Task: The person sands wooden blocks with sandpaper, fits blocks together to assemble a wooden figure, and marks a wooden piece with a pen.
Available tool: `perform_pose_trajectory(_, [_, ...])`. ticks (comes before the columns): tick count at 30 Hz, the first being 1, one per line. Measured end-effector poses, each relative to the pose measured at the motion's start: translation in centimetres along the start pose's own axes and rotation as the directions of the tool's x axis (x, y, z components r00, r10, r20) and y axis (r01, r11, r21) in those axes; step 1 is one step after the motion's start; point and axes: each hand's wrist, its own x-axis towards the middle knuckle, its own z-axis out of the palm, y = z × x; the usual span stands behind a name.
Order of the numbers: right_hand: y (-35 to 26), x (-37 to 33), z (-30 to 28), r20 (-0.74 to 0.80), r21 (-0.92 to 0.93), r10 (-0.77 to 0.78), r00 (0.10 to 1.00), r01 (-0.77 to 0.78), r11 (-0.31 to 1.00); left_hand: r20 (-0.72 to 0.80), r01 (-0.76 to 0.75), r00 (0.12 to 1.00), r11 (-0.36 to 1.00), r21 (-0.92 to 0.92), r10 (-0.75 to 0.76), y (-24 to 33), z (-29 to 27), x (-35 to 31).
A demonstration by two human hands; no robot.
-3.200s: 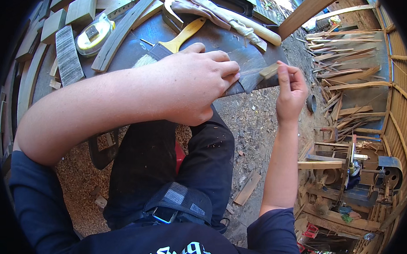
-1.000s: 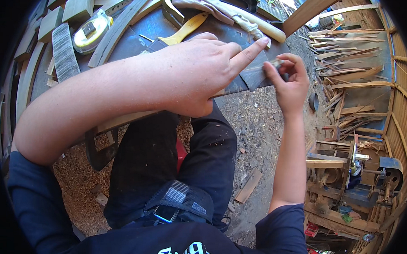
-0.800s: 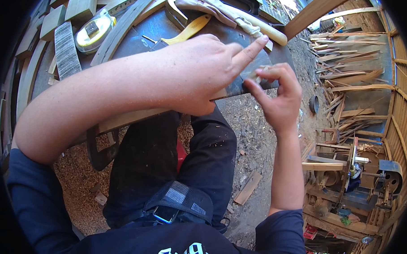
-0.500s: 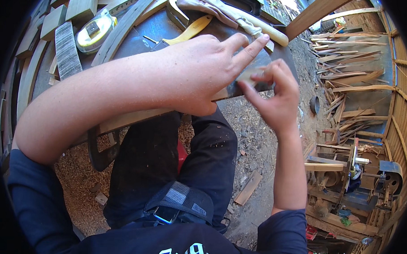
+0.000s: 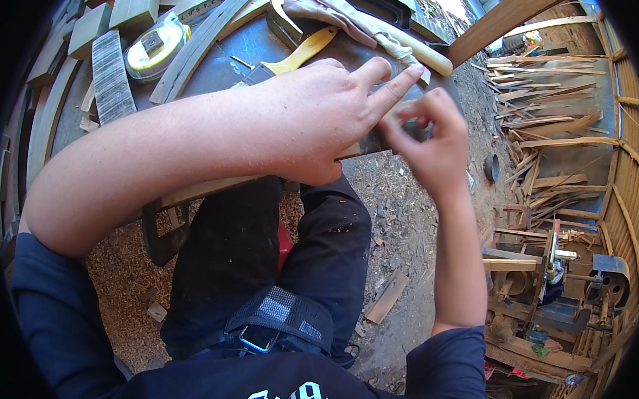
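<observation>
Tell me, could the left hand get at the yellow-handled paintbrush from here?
Probably yes: the paintbrush lies on the table just beyond the left hand, and nothing seems to cover its handle.

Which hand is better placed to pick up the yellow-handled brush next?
Probably the left hand: the yellow-handled brush lies just beyond it, while the right hand is farther off. Whether the left hand holds anything is hidden.
</observation>
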Motion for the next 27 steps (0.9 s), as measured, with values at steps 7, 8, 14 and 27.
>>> perform_pose_trajectory(7, [1.9,0.4,-1.1,-0.018,-0.039,0.172,0.985,-0.173,0.984,-0.012,-0.02,1.0,0.999,-0.027,0.019,0.2,0.0,0.2])
perform_pose_trajectory(8, [0.3,0.3,-0.1,0.026,-0.029,-0.029,0.999,0.029,0.999,0.001,-0.001,1.0,1.0,-0.017,0.001,0.0,0.1,-0.1])
perform_pose_trajectory(14, [3.5,1.4,-2.6,-0.03,-0.021,0.368,0.929,-0.369,0.929,-0.113,-0.069,0.991,0.998,-0.001,0.069,0.2,0.3,0.1])
perform_pose_trajectory(27, [1.2,2.5,-6.2,0.333,-0.17,0.352,0.875,-0.311,0.935,0.014,-0.215,0.977,0.968,0.131,0.215,-0.1,0.3,0.0])
